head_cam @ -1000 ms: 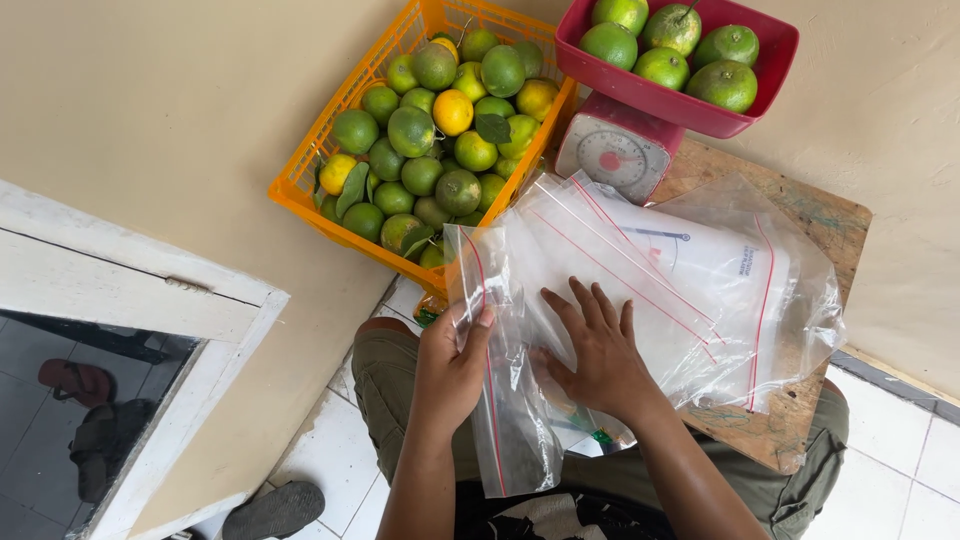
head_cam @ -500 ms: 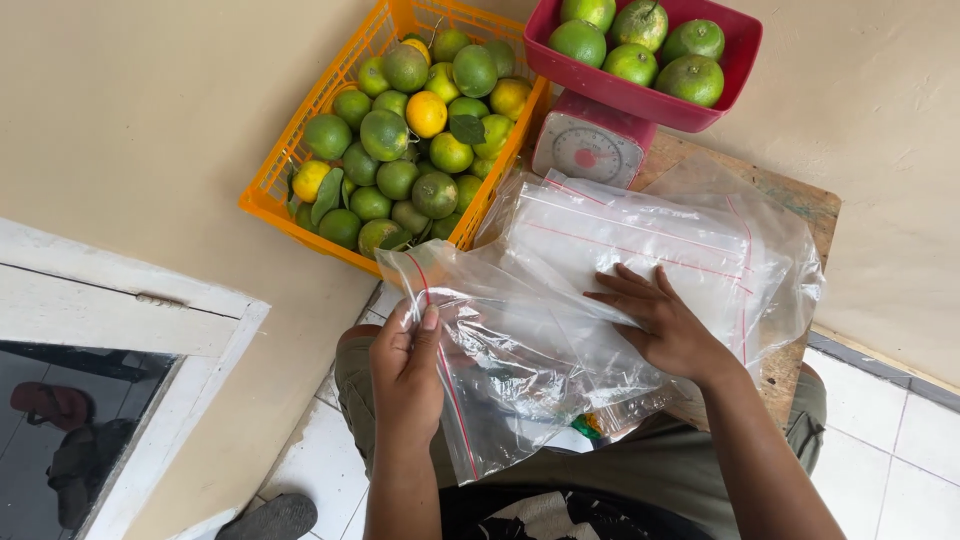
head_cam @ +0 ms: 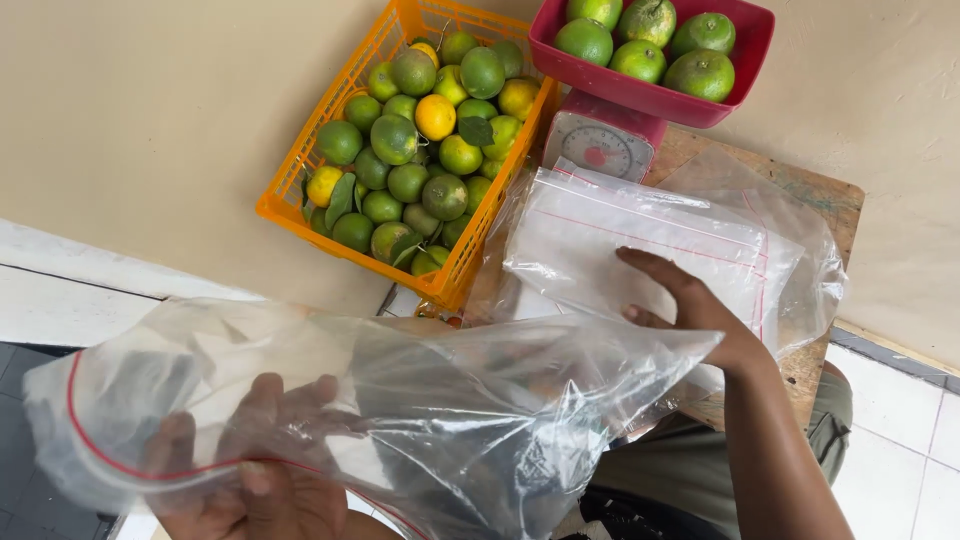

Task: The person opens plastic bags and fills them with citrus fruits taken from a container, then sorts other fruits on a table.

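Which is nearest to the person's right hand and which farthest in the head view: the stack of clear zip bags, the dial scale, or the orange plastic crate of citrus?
1. Stack of clear zip bags with red seal lines: directly under the right hand, touching it.
2. Red dial kitchen scale: just beyond the bags, upper middle.
3. Orange plastic crate of green and yellow citrus: farthest, to the upper left.

Two hands are in view, the left hand (head_cam: 265, 470) near at the left and the right hand (head_cam: 690, 305) further right. One clear zip bag (head_cam: 400, 400) is spread open in the near foreground, and a stack of more clear bags (head_cam: 650, 235), too layered to count, lies on one wooden board (head_cam: 815, 200) at the right. At the far side stand one orange crate (head_cam: 300, 205) holding roughly two dozen visible green and yellow citrus fruits (head_cam: 420, 130), and one kitchen scale (head_cam: 605, 145) with one red tray (head_cam: 640, 95) holding five green fruits (head_cam: 640, 40).
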